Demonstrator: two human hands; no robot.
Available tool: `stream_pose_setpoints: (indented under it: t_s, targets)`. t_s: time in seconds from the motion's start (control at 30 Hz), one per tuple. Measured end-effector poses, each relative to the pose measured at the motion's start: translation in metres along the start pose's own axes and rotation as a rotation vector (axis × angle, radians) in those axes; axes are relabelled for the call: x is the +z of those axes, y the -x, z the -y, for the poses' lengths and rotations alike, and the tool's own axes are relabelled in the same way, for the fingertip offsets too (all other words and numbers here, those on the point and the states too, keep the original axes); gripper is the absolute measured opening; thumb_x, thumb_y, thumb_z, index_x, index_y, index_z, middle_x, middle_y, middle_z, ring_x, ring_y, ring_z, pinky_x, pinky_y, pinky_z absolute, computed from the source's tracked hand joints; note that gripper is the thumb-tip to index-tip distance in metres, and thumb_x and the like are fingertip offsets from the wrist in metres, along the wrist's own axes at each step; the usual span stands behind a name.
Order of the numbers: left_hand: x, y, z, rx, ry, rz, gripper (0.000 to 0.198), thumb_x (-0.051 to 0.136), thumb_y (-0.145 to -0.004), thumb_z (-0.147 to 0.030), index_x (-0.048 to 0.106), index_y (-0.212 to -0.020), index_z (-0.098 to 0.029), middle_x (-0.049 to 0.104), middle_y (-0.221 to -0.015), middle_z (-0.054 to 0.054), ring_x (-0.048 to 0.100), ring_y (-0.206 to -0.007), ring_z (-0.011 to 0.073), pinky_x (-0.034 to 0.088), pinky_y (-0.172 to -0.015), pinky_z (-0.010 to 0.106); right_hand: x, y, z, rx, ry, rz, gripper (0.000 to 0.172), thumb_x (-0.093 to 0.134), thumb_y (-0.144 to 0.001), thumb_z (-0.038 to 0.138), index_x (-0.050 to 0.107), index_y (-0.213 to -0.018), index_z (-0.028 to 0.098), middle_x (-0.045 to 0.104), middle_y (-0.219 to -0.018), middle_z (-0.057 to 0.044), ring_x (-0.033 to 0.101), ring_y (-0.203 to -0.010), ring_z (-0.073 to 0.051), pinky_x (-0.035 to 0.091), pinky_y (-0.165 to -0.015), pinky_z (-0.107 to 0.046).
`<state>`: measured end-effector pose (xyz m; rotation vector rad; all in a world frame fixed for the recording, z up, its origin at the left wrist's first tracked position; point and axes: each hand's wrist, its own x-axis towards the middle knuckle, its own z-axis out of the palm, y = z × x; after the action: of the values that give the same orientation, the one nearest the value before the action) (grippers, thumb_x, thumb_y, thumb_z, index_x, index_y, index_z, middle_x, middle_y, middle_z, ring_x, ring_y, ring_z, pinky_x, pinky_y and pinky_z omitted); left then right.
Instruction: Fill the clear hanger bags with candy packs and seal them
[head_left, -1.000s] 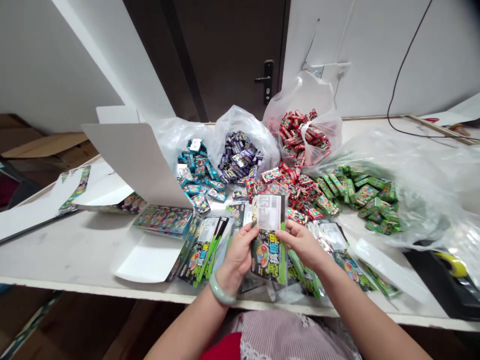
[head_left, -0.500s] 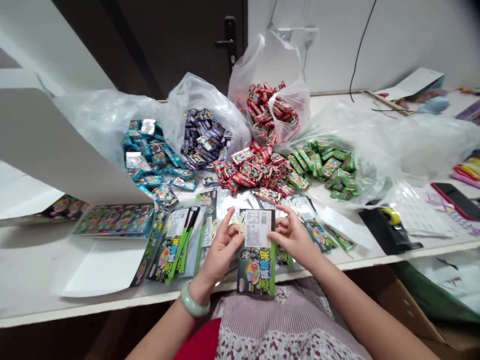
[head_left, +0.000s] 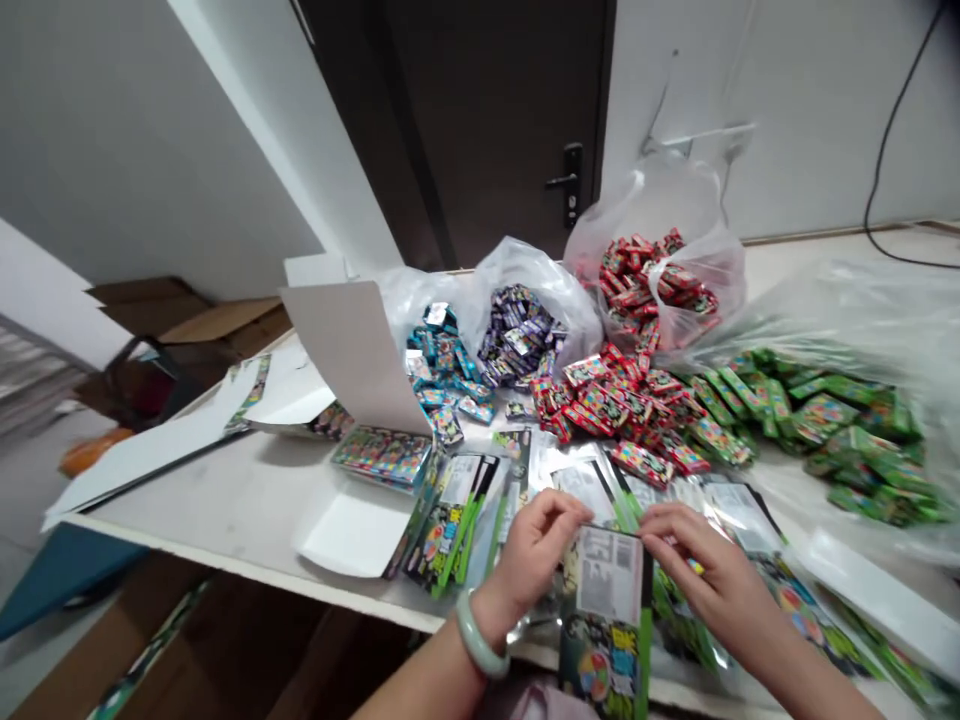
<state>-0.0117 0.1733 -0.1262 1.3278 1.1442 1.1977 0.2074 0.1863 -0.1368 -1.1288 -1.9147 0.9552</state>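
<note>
Both my hands hold a green-edged printed card at the bottom of the view. Its white back label faces up, and a colourful printed area lies below that. My left hand, with a pale jade bangle on its wrist, pinches the card's upper left corner. My right hand grips its upper right edge. Similar cards lie on the table beside my hands. Loose heaps of small wrapped packets lie beyond: blue, purple, red and green.
Clear plastic bags spill the packets across the white table. A raised white carton flap and a stack of colourful packets stand left. The table's front edge runs below. Cardboard lies on the floor left.
My view has swung, so the table and heaps sit further right. The card and both hands are lower in the picture, near the bottom edge. My grip on the card looks the same.
</note>
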Motion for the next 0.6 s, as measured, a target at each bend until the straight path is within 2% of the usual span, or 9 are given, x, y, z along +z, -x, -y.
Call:
stream_pose_setpoints:
  t_s: [0.1,0.17,0.23,0.3,0.37,0.43,0.6]
  targets:
    - [0.002,-0.004,-0.002,-0.032,0.092,-0.042,0.021,0.066,-0.083,-0.032,0.062,-0.072,-0.015,0.068,-0.083,0.007,0.063,-0.083,0.0176,0.047,-0.079,0.028,0.005,-0.007,-0.005,0.037,-0.081,0.006,0.02,0.052,-0.091,0.039,0.062,-0.084,0.023,0.064,-0.089,-0.005,0.064,-0.084,-0.019,0.051,-0.072,-0.029]
    - [-0.001,-0.004,0.0,-0.081,0.15,-0.067,0.016,0.071,-0.079,-0.03,0.065,-0.082,-0.016,0.069,-0.082,0.006,0.064,-0.08,0.0172,0.048,-0.076,0.027,0.012,-0.009,-0.01,0.099,-0.184,-0.041,0.02,0.055,-0.088,0.04,0.06,-0.1,0.024,0.064,-0.086,-0.004,0.065,-0.08,-0.019,0.053,-0.069,-0.028]
    - [-0.005,-0.003,0.002,-0.121,0.179,-0.065,0.024,0.074,-0.077,-0.029,0.066,-0.096,-0.017,0.07,-0.082,0.006,0.065,-0.079,0.0171,0.049,-0.073,0.026,0.017,-0.009,-0.014,0.122,-0.231,-0.075,0.028,0.057,-0.087,0.04,0.058,-0.11,0.024,0.065,-0.087,-0.004,0.065,-0.081,-0.019,0.054,-0.068,-0.028]
    - [-0.008,-0.002,0.001,-0.088,0.137,-0.027,0.023,0.073,-0.077,-0.03,0.068,-0.095,-0.016,0.071,-0.086,0.008,0.066,-0.082,0.0186,0.05,-0.076,0.028,0.017,-0.008,-0.011,0.081,-0.187,-0.043,0.02,0.055,-0.089,0.037,0.061,-0.102,0.024,0.064,-0.091,-0.006,0.064,-0.086,-0.019,0.053,-0.07,-0.028]
    - [-0.007,-0.002,-0.003,-0.011,0.063,0.019,0.017,0.073,-0.077,-0.031,0.07,-0.081,-0.015,0.071,-0.088,0.01,0.065,-0.086,0.0201,0.05,-0.08,0.03,0.011,-0.006,-0.001,0.025,-0.12,0.015,0.014,0.053,-0.09,0.034,0.062,-0.09,0.023,0.063,-0.098,-0.007,0.061,-0.092,-0.019,0.051,-0.072,-0.028]
    - [-0.003,-0.003,-0.009,0.015,0.019,0.037,0.017,0.074,-0.076,-0.031,0.069,-0.076,-0.015,0.07,-0.086,0.008,0.064,-0.083,0.0194,0.05,-0.078,0.03,0.003,-0.007,0.013,0.001,-0.082,0.064,0.012,0.053,-0.09,0.032,0.061,-0.088,0.022,0.063,-0.097,-0.007,0.06,-0.092,-0.019,0.049,-0.072,-0.029]
    - [0.0,-0.018,-0.014,-0.079,-0.037,-0.02,0.016,0.072,-0.073,-0.03,0.067,-0.078,-0.016,0.067,-0.076,0.004,0.061,-0.071,0.0148,0.05,-0.067,0.025,-0.006,-0.025,0.026,0.141,-0.138,0.048,0.009,0.057,-0.086,0.029,0.06,-0.084,0.02,0.063,-0.081,-0.003,0.058,-0.075,-0.017,0.046,-0.065,-0.029]
